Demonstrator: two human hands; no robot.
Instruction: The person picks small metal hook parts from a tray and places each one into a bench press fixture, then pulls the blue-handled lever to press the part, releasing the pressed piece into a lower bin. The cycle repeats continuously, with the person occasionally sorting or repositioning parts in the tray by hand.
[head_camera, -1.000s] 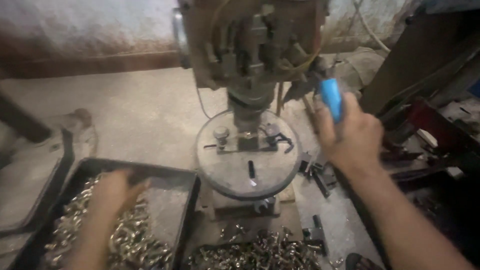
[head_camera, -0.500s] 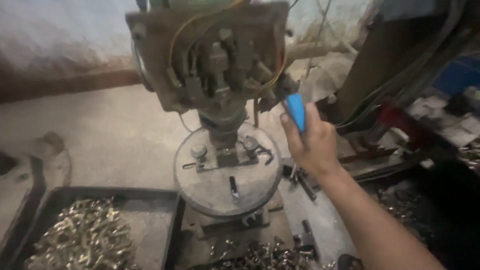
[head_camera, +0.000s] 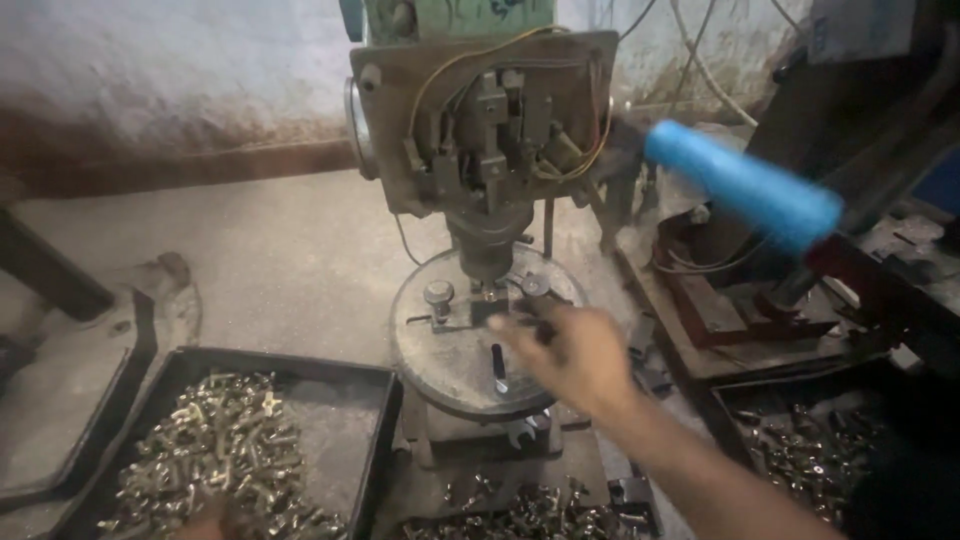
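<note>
Right hand (head_camera: 575, 352): I see it blurred over the round press table (head_camera: 440, 365), near edge, fingers seemingly loose, empty.
Left hand (head_camera: 215, 520): barely visible, grip untellable, in the tray of metal parts (head_camera: 225, 450) left of the table.
Blue handle (head_camera: 740, 198): free, up right.

Right hand (head_camera: 575, 355) stretched forward, fingers loosely curled, grip empty; left hand (head_camera: 215, 520) barely visible at bottom edge.

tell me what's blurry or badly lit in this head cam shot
Head view: the right hand over the round press table is smeared by motion, and the blue lever handle is also soft; the left hand is barely visible at the bottom edge; the right side by the dark tray falls into deep shadow; the tray of metal parts glints but stays readable.
</note>
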